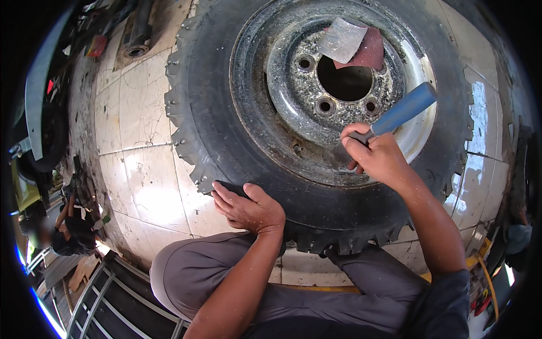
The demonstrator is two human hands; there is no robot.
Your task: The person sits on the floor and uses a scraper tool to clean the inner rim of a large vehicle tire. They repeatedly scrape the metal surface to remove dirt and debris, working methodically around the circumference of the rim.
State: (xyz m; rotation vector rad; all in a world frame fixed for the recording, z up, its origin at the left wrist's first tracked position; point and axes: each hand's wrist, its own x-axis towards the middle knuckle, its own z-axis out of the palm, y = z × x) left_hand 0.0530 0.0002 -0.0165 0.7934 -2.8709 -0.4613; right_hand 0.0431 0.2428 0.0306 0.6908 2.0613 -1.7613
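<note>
A large black tyre (212, 130) lies flat on its worn, flaking metal wheel rim (276, 150). My right hand (375, 158) is closed around the lower part of a scraper (403, 108); its blue handle points up and right. The scraper's thin blade is angled down to the rim's inner wall, and my fingers partly cover it. My left hand (248, 208) rests open on the tyre's near left edge, fingers stretched out over the tread. Two pieces of sandpaper, one grey (342, 40) and one dark red (367, 51), lie overlapping on the hub beside its centre hole.
Glossy pale floor tiles (144, 121) surround the tyre. My bent legs (203, 257) are close to its near side. A metal pipe-like part (137, 50) is at the far left. A metal rack (104, 291) and another person (70, 229) are at left; a yellow frame (486, 279) is at lower right.
</note>
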